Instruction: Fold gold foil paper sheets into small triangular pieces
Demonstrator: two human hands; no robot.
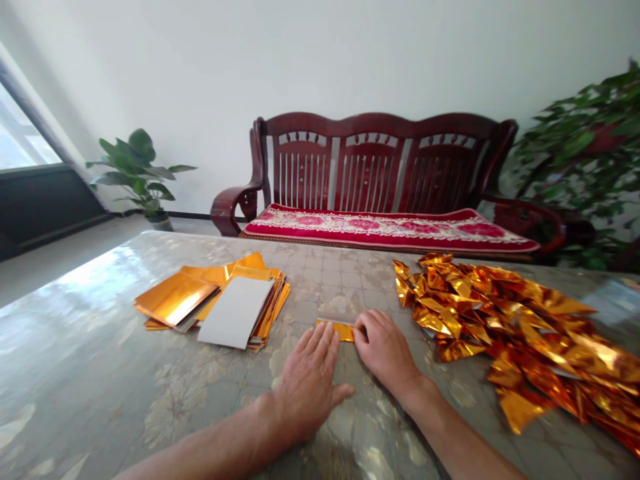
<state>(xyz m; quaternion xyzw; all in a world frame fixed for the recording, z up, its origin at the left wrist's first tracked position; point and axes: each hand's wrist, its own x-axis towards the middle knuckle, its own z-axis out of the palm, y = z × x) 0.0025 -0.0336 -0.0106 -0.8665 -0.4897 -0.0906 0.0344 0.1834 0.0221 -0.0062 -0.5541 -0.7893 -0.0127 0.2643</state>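
A small folded strip of gold foil paper lies on the table between my hands, its grey-white underside showing along the far edge. My left hand rests flat, fingers stretched out and the tips pressing the strip's left end. At the right end, my right hand is closed, thumb and curled fingers pinching the paper's edge. To the left sits a loose stack of flat gold foil sheets, with one sheet on top turned grey side up. A heap of folded gold foil pieces spreads over the right side.
The table wears a glossy, flower-patterned grey cover. Behind it stands a dark red wooden bench with a red floral cushion. Potted plants stand at the left and right. A clear plastic sheet lies at the far right.
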